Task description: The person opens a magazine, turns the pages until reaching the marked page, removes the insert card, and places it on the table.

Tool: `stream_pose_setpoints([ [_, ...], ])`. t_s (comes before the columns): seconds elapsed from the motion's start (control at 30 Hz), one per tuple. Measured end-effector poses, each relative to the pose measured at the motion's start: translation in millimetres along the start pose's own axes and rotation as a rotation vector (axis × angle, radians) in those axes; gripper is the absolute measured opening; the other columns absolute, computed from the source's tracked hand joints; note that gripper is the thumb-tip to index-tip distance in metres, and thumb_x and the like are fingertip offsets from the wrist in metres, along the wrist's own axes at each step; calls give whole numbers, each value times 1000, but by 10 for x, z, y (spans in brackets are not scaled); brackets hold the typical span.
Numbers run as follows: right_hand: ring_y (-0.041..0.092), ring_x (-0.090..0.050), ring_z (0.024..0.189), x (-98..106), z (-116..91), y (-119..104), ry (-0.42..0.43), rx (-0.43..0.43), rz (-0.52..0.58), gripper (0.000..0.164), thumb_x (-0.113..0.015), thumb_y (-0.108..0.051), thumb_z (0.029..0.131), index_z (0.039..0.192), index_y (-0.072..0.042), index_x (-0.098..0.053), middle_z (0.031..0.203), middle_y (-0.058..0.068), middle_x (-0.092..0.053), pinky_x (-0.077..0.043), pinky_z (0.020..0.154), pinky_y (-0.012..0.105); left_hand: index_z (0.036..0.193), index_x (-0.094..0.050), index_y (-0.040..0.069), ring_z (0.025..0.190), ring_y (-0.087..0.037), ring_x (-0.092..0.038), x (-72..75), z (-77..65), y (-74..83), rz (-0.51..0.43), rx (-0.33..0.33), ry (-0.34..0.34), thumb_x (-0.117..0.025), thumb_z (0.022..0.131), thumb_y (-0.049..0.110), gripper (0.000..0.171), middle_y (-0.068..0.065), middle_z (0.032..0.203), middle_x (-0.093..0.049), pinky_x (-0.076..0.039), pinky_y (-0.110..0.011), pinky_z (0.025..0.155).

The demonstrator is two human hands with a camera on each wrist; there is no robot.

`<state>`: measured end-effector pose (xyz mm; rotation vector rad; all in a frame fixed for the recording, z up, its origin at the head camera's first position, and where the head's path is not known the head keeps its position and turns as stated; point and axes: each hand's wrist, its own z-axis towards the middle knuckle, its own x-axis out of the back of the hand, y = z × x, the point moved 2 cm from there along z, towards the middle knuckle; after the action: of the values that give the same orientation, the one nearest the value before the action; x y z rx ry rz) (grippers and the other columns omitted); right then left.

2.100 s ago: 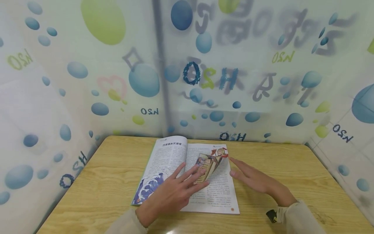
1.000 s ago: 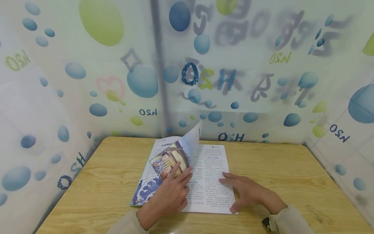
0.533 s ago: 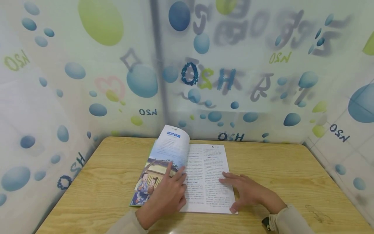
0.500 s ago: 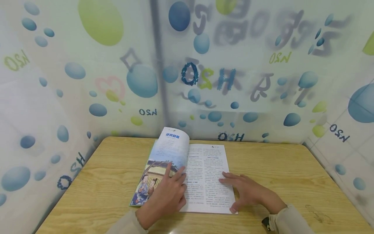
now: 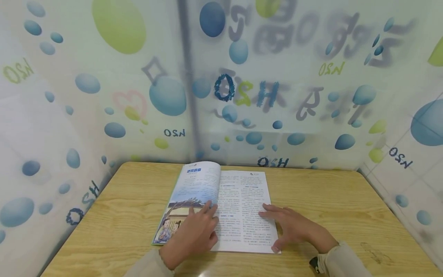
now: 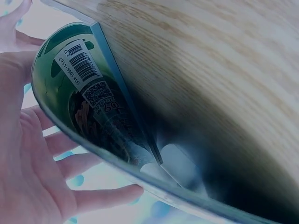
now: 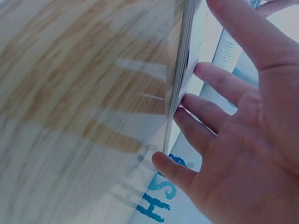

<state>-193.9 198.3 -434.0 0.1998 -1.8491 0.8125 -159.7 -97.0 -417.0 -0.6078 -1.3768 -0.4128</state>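
Note:
An open magazine (image 5: pixel 230 231) lies on the wooden table in the head view, its left page showing a blue heading and a drawing of two figures by a house. My left hand (image 5: pixel 195 231) rests on that left page near the spine, fingers spread. In the left wrist view the palm (image 6: pixel 32 163) faces the magazine's curved green back cover (image 6: pixel 60 88), which bears a barcode. My right hand (image 5: pixel 294 227) touches the right page's outer edge, thumb near its lower corner. The right wrist view shows the fingertips (image 7: pixel 189 102) against the page edges, nothing gripped.
The wooden table (image 5: pixel 328 200) reaches to a pale curtain (image 5: pixel 294 77) printed with blue and green drops, hanging behind and at both sides. A small dark tag (image 5: pixel 314 264) sits at the right sleeve cuff.
A page with a bearded figure has been turned over from right to left, and its other side now lies flat on the left. My right hand has come down to the right page's edge.

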Motion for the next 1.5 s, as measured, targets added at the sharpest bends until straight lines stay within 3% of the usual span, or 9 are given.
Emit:
stream_pose_setpoints([
  [0.3,39,-36,142,9,0,-14,-2,-18,2,100,-86,-56,63,147,-15,-50,158,10,-35,-30,109,64,103,-72,6,133,-38,-49,-10,12,-39,-113,16,-52,-63,84,27,30,-17,139,-57,-51,-67,82],
  [0.67,39,-35,142,36,-12,-42,-3,-28,22,98,-88,-52,63,146,-14,-52,158,10,-35,-30,110,63,106,-72,5,133,-40,-48,-38,18,-78,-165,8,-32,-62,82,24,32,-18,139,-56,-51,-67,81],
  [1.3,40,-38,140,52,34,-13,-15,3,-2,95,-86,-53,66,145,-14,-53,156,12,-39,-35,107,61,109,-71,5,133,-39,-48,-44,6,-86,-169,9,-38,-62,84,26,34,-17,139,-56,-52,-65,81],
  [1.5,39,-39,140,56,35,-7,-9,5,16,86,-82,-54,72,144,-15,-55,155,12,-41,-35,107,62,107,-72,6,130,-39,-50,-59,19,-65,-132,4,-17,-62,87,38,39,-17,136,-58,-54,-64,77],
])
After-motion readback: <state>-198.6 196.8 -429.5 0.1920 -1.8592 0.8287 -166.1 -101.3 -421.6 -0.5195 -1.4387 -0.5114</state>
